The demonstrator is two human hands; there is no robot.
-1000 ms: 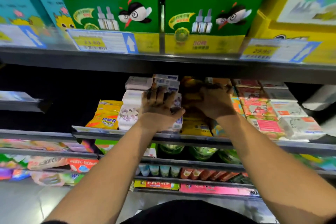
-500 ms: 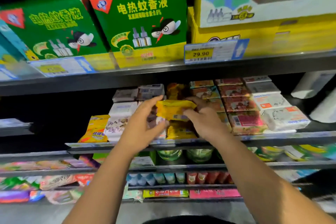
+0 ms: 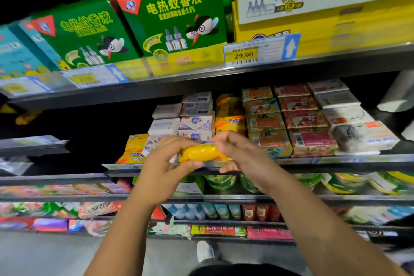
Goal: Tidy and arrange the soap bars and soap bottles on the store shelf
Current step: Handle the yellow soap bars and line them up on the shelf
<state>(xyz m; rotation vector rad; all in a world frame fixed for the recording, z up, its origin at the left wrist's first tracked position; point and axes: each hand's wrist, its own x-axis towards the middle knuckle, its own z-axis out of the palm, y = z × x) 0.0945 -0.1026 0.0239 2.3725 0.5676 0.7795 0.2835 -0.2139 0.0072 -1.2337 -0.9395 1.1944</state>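
While both hands meet in front of the soap shelf, they hold 1 yellow soap bar between them, level and just above the shelf's front rail. The left hand clamps the bar's left end, fingers curled over the top and thumb pressed beneath. The right hand pinches the right end, fingers bent over the wrapper and thumb under it. Behind the bar stand a stack of white and blue soap boxes and, just beside it, a yellow soap stack. Further right come orange soap boxes, red soap boxes and white soap packs. On the shelf above, a price tag reads 29.90 beside green boxes.
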